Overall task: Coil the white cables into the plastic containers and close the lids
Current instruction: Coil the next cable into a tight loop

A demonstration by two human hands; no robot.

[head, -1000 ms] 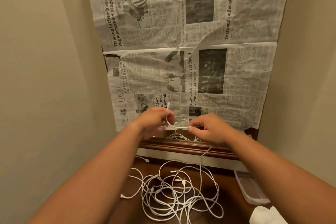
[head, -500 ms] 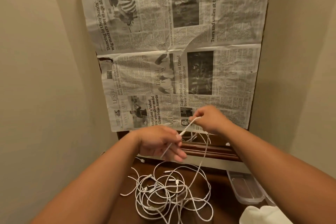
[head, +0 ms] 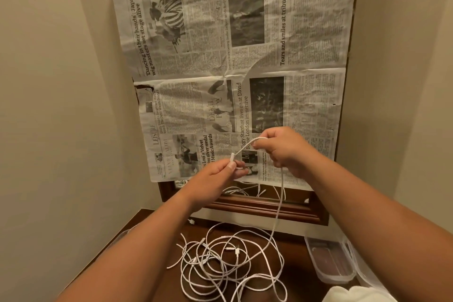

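Observation:
A tangle of white cables (head: 220, 262) lies on the dark wooden table (head: 289, 267) below my arms. One white cable (head: 280, 206) rises from the pile to my hands. My left hand (head: 220, 169) pinches its plug end between thumb and fingers. My right hand (head: 284, 147), higher and to the right, grips the same cable a short way along, so a small arc spans between the hands. A clear plastic container (head: 331, 262) sits open at the table's right side.
A mirror covered with newspaper (head: 232, 56) stands against the wall behind the table, its wooden frame (head: 264, 206) close under my hands. Beige walls close in on both sides. A white cloth (head: 355, 295) lies at the bottom right.
My right hand has lifted the cable higher and to the right. My left hand has shifted from a loose hold to a pinch on the plug end. The camera tilted down slightly.

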